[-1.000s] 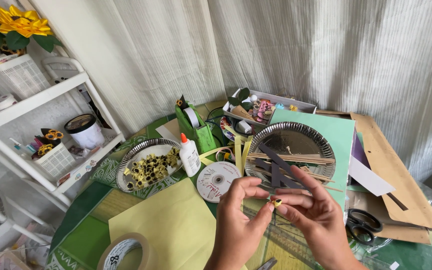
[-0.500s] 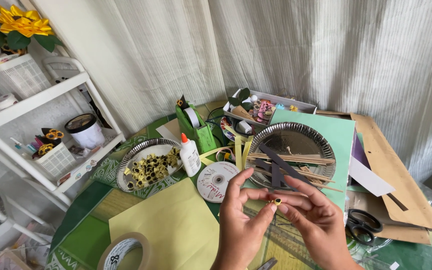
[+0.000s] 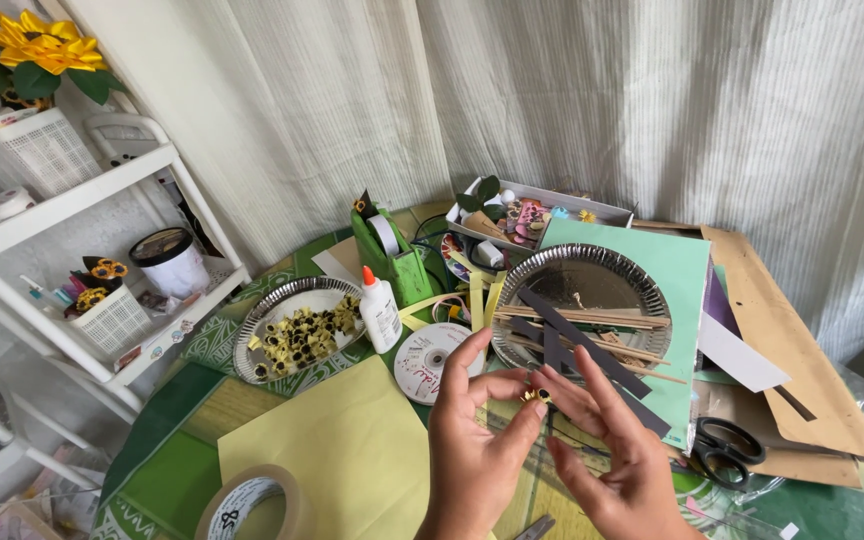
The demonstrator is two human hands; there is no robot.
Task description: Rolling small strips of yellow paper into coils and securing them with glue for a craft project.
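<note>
My left hand (image 3: 474, 450) and my right hand (image 3: 607, 450) meet above the table's front, fingertips pinched together on a small yellow and black rolled paper piece (image 3: 536, 396). A dark paper strip trails from it toward the silver foil plate (image 3: 642, 285), which holds dark strips and thin wooden sticks. To the left sits a second foil plate (image 3: 274, 300) with several similar yellow and black rolled pieces (image 3: 304, 335). A white glue bottle (image 3: 379, 312) with an orange tip stands between the plates, and a disc (image 3: 427, 358) lies just beyond my left hand.
A pale yellow sheet (image 3: 342, 450) and a tape roll (image 3: 249, 505) lie at front left. Black scissors (image 3: 722, 450), cardboard (image 3: 792, 350) and a teal sheet (image 3: 687, 265) are at right. A green tape dispenser (image 3: 392, 255), a white box (image 3: 532, 215) and a white shelf (image 3: 72, 200) stand behind.
My hands have stayed in place while the fingers worked the small rolled piece; my left index finger is now raised higher. Nothing else on the table has moved.
</note>
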